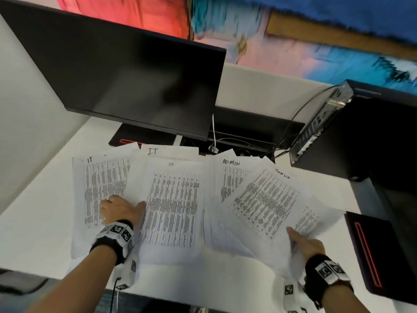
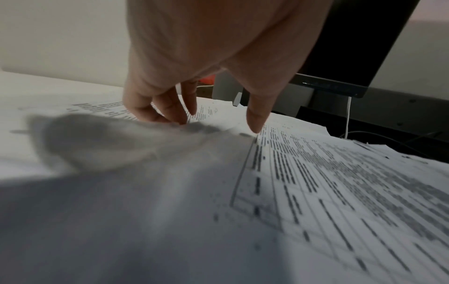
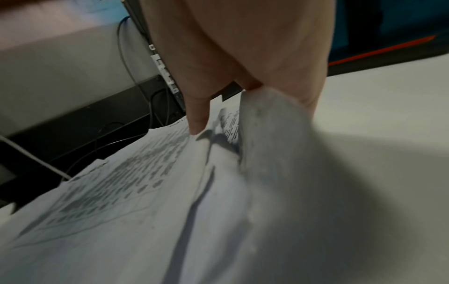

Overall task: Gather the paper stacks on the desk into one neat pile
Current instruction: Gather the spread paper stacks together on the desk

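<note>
Printed paper stacks lie fanned across the white desk [image 1: 33,233]. From left to right they are an "IT" stack [image 1: 101,177], an "HR" stack [image 1: 173,204], an "ADMIN" stack [image 1: 230,175] and a tilted "Team list" stack [image 1: 264,204]. My left hand [image 1: 119,211] sits over the IT stack with curled fingers [image 2: 170,113]. Its thumb [image 2: 255,123] presses the HR stack's left edge [image 2: 303,173], bunching the paper between them. My right hand [image 1: 304,242] grips the raised right edge of the Team list stack [image 3: 267,144], thumb [image 3: 196,119] on top and fingers hidden beneath.
A dark monitor [image 1: 126,80] stands behind the papers on a black base [image 1: 126,141]. Cables [image 1: 237,143] run behind it. A black computer case [image 1: 361,132] stands at the back right. A black box with a red stripe [image 1: 379,251] lies at the right.
</note>
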`<state>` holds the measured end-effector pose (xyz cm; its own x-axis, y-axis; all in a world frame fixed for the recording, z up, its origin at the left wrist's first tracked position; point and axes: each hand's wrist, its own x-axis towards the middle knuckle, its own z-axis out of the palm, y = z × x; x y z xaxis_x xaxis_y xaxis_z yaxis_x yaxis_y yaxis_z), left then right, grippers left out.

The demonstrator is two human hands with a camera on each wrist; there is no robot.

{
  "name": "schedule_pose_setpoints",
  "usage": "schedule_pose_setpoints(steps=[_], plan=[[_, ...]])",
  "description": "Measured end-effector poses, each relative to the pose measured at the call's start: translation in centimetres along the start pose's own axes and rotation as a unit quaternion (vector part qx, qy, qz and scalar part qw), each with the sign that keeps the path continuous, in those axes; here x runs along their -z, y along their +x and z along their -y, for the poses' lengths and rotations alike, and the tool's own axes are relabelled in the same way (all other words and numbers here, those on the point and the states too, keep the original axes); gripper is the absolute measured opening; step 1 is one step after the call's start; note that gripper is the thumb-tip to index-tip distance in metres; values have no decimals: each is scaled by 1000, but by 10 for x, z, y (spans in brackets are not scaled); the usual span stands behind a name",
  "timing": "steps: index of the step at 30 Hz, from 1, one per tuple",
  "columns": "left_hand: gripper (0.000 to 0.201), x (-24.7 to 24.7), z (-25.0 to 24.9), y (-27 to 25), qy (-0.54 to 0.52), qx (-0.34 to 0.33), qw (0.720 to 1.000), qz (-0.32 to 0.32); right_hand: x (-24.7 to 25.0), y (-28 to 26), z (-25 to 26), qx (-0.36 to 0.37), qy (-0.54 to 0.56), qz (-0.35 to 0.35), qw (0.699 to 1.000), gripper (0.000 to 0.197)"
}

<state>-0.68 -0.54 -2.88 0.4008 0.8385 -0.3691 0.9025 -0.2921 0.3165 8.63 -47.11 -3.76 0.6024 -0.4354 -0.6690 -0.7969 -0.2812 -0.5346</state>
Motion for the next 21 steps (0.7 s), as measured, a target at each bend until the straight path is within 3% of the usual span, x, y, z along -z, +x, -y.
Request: schedule_pose_setpoints(steps=[2,5,9,12,13,15,16,18,21], plan=[[98,-2,0,6,-45,-12,999,22,-8,-5,11,1,10,9,1000,38],[90,-5,-5,11,-112,-7,990,86,-20,-7,19,-1,39,28,999,36],[53,-6,-17,15,-138,-43,978,153,-38,3,21,1,68,55,996,86],[37,-5,-21,20,-139,-83,972,173,-46,9,27,-2,115,83,990,95],[34,-3,-22,22,-142,-92,970,176,-46,6,32,-3,120,95,988,91],[31,-1,-25,25,-150,-106,965,186,-44,-3,43,23,106,91,990,61],[30,1,-27,25,-149,-112,963,194,-41,-11,51,47,67,65,995,46],[30,4,-29,27,-151,-116,959,210,-32,-29,68,107,-33,-14,994,37],[34,6,-30,33,-163,-118,954,222,-11,-73,99,230,-139,-95,958,23]])
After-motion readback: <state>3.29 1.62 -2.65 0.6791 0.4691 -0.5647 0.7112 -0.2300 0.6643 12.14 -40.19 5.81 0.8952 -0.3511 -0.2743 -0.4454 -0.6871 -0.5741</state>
